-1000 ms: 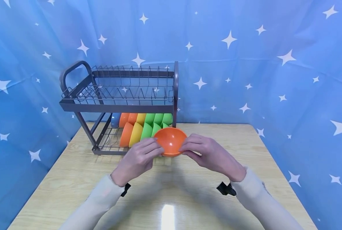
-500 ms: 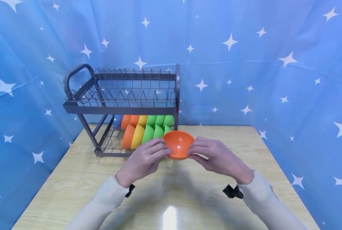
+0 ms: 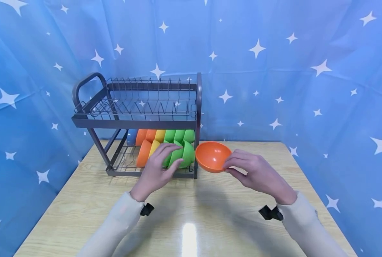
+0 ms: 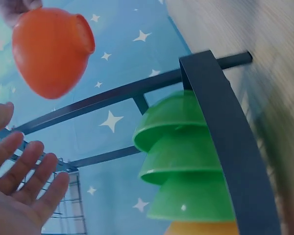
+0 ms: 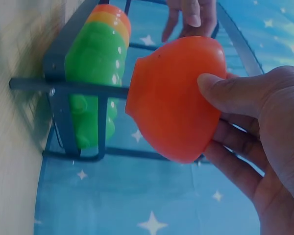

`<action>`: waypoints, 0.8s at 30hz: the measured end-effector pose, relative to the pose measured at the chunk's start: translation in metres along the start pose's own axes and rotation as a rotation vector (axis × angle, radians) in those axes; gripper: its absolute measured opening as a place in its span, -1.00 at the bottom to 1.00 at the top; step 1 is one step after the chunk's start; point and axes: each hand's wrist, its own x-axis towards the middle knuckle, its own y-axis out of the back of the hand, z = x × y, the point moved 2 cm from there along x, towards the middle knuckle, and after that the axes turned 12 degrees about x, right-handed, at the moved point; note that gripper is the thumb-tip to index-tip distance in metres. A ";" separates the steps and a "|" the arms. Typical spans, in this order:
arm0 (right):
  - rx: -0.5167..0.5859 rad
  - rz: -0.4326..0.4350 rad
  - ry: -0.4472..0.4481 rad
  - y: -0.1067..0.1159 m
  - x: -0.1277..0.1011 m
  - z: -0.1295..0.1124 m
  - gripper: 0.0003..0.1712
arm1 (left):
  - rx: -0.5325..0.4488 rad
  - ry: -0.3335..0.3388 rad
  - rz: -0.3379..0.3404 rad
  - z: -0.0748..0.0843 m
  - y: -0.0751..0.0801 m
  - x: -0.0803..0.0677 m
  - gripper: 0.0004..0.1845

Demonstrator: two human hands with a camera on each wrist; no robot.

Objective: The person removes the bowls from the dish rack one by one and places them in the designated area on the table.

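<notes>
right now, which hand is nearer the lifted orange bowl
Right: the right hand grips the lifted orange bowl; the left hand is apart, to its left.

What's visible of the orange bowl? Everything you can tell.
The orange bowl is round, glossy and plastic-looking, with a smooth wall and a raised foot ring at its base; a small dark speck shows on its outside in the right wrist view. No contents show inside. It is tilted, opening up and toward the head camera. The right hand pinches it at one side, thumb on the outer wall, above the table. The left hand is apart from it.
</notes>
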 end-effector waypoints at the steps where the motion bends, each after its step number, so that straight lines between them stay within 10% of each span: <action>1: -0.004 0.008 -0.005 0.002 -0.002 0.002 -0.92 | -0.020 0.032 0.000 -0.002 -0.002 0.001 -0.61; 13: -0.067 0.088 -0.039 0.010 -0.023 0.025 -0.91 | -0.274 0.266 -0.029 -0.011 -0.028 0.020 -0.63; 24: -0.173 0.135 -0.072 0.013 -0.031 0.046 -0.43 | -0.385 0.364 -0.037 -0.005 -0.048 0.050 -0.59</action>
